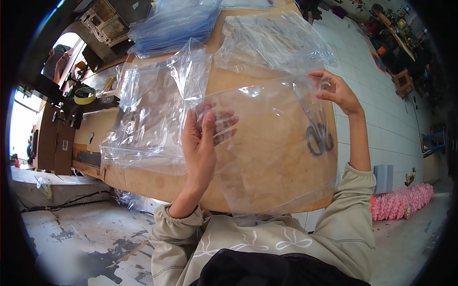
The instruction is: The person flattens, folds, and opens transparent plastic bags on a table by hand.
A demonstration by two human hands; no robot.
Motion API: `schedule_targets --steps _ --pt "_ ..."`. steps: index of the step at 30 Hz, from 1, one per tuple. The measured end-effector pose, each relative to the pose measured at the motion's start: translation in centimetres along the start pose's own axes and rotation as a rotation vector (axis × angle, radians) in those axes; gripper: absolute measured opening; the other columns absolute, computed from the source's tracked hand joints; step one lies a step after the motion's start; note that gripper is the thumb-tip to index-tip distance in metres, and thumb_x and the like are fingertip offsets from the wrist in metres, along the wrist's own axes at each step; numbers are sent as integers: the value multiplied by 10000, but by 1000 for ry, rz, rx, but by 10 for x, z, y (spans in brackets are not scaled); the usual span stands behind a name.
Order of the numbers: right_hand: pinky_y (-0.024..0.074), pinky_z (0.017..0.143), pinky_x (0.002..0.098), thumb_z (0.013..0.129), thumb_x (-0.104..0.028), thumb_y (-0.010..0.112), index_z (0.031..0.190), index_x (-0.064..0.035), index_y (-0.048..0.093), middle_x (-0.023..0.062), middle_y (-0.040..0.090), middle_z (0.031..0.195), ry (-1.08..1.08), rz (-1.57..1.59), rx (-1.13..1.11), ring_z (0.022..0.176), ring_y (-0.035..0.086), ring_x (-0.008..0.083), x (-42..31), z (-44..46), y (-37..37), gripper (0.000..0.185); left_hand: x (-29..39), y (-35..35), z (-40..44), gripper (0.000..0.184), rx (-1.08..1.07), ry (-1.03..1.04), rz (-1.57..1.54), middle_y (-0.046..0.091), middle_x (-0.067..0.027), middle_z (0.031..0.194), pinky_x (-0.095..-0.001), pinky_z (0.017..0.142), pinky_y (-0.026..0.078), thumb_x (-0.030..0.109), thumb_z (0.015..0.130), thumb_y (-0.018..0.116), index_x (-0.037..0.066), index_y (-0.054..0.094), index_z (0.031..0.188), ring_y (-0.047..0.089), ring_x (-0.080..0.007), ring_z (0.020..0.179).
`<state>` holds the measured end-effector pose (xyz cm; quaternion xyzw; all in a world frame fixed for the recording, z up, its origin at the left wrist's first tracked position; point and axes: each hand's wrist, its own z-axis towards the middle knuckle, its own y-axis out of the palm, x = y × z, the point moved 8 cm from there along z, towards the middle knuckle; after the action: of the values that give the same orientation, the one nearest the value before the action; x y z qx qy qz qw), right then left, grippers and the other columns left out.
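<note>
A clear plastic sheet (272,157) is stretched between my two hands and hangs down toward my lap; whether it is a single layer or a bag I cannot tell. My left hand (202,143) holds its left side, thumb in front and fingers showing through the film behind. At the upper right corner, my right hand (338,93) pinches the sheet between thumb and fingers. Black-handled scissors (315,136) lie on the table, seen through the sheet. Left of my left hand is a pile of glossy clear plastic (152,114).
The brown-covered table (143,183) carries another clear plastic stack (276,43) and a bluish film stack (176,26) at the back. A machine with yellow tape (85,97) stands left. Pink bundled material (400,202) lies on the floor right. Another person (57,62) is far left.
</note>
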<state>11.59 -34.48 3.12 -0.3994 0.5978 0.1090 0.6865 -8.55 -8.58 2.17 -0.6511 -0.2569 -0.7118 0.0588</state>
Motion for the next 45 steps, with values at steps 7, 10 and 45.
schedule_targets --steps 7,10,45 --pt "443 898 327 800 -225 715 844 -65 610 117 638 1047 41 60 -89 1011 585 193 -52 4 -32 196 41 17 7 284 -38 90 -35 645 -165 1025 -309 755 544 217 1002 442 17 441 1204 667 -242 932" --pt "464 880 332 832 -223 683 815 -80 600 122 637 1095 -180 -62 -26 1021 600 199 -107 3 -63 166 81 24 16 302 -87 246 -14 651 -170 1054 -301 789 522 231 984 487 17 469 1198 665 -236 936" --pt "425 1001 431 852 11 623 1346 44 314 321 443 1313 -495 -218 627 1274 414 428 -85 -160 185 584 51 75 -84 403 -602 711 912 496 -85 982 -222 560 534 28 657 779 99 678 1041 569 -147 796"
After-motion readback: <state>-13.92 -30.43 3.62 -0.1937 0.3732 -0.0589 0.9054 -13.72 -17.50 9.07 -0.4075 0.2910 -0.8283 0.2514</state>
